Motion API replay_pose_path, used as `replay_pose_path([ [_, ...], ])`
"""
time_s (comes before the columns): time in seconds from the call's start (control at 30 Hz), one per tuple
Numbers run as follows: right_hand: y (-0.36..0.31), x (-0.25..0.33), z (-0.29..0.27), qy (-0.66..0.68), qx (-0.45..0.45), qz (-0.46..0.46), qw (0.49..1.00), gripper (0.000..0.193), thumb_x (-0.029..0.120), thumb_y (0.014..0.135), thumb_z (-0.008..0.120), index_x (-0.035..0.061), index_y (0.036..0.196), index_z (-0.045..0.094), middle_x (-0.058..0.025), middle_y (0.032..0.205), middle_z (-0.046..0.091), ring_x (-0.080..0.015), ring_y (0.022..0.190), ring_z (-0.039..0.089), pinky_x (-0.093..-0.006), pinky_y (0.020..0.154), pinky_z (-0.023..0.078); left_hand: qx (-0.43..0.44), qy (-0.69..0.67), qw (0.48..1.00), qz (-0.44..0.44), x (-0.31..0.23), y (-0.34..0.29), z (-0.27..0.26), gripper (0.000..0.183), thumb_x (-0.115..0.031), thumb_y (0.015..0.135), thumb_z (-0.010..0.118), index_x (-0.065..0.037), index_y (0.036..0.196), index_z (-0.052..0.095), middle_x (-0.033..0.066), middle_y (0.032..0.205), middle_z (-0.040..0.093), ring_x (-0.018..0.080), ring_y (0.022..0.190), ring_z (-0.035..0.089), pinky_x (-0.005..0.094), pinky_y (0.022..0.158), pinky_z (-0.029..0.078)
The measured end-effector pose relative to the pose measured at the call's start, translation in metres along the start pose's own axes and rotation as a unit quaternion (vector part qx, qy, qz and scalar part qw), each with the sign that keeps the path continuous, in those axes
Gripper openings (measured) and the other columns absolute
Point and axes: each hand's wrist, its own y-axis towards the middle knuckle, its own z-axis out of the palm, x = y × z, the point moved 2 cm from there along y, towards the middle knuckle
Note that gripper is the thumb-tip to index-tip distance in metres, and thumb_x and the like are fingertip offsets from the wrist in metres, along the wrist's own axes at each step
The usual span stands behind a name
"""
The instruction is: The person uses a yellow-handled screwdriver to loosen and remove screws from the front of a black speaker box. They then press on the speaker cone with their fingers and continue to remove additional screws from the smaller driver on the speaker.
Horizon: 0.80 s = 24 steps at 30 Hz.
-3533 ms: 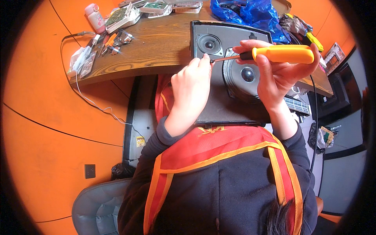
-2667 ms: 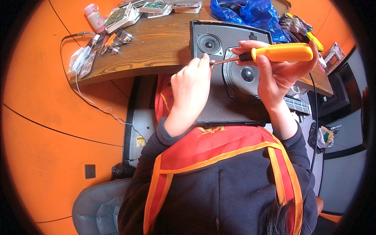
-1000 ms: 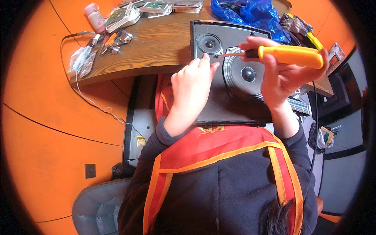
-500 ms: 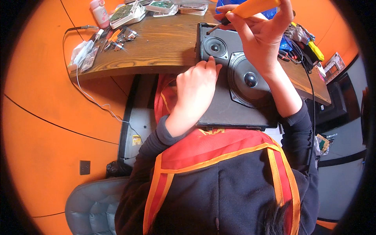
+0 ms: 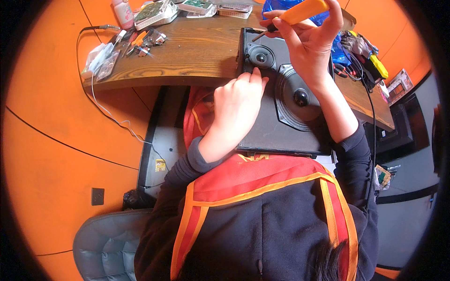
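Observation:
A black speaker box (image 5: 262, 133) leans against the table edge in front of my red apron, its front facing up. Set in it are a small speaker cone (image 5: 261, 57) and a larger one (image 5: 300, 100). My right hand (image 5: 311, 49) is closed around the orange-yellow handle of a screwdriver (image 5: 303, 11). The shaft slants down to the left, its tip by the small cone's upper left edge; I cannot tell whether it touches. My left hand (image 5: 238, 104) rests curled on the panel, fingertips together at the small cone's lower edge. Anything between them is hidden.
Circuit boards in white housings (image 5: 157, 13) and a pink bottle (image 5: 123, 14) stand at the table's back left. Nearer lie small orange-handled tools (image 5: 139, 40) and a cable (image 5: 86, 89). Gloves (image 5: 358, 44), a blue bag (image 5: 340, 49) and pliers sit at right. A grey chair (image 5: 110, 243) is lower left.
The whole view has shifted slightly. Both hands keep nearly the same place on the speaker box, with the screwdriver still at the small cone's upper left.

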Motion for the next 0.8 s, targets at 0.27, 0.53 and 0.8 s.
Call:
replay_pose_path([
  [0.27, -0.001, 0.008, 0.001, 0.005, -0.010, 0.014, 1.000, 0.083, -0.012, 0.083, 0.054, 0.0247, 0.139, 0.004, -0.0136, 0.105, 0.053, -0.0196, 0.088, 0.064, -0.0291, 0.066, 0.056, 0.002, 0.004, 1.000, 0.001, -0.001, 0.003, -0.002, 0.019, -0.023, 0.085, 0.060, -0.007, 0.094, 0.063, 0.0091, 0.068, 0.059, 0.0281, 0.059, 0.061, 0.0375, 0.050, 0.048],
  [0.53, -0.004, 0.009, 0.001, 0.074, 0.009, 0.003, 0.997, 0.084, -0.011, 0.084, 0.052, 0.0221, 0.141, 0.000, -0.0132, 0.096, 0.058, -0.0180, 0.080, 0.065, -0.0266, 0.064, 0.056, -0.003, -0.175, 0.983, -0.064, 0.013, 0.013, -0.005, 0.014, -0.014, 0.081, 0.062, -0.003, 0.087, 0.067, 0.0154, 0.078, 0.065, 0.0296, 0.071, 0.065, 0.0338, 0.064, 0.051],
  [0.8, 0.001, 0.018, 0.003, 0.081, -0.073, 0.034, 0.993, 0.084, -0.014, 0.083, 0.052, 0.0238, 0.141, 0.005, -0.0118, 0.113, 0.052, -0.0181, 0.080, 0.065, -0.0270, 0.063, 0.057, -0.004, -0.106, 0.992, -0.072, 0.033, 0.037, -0.004, 0.019, -0.015, 0.077, 0.067, -0.002, 0.091, 0.067, 0.0166, 0.065, 0.060, 0.0285, 0.058, 0.059, 0.0349, 0.058, 0.046],
])
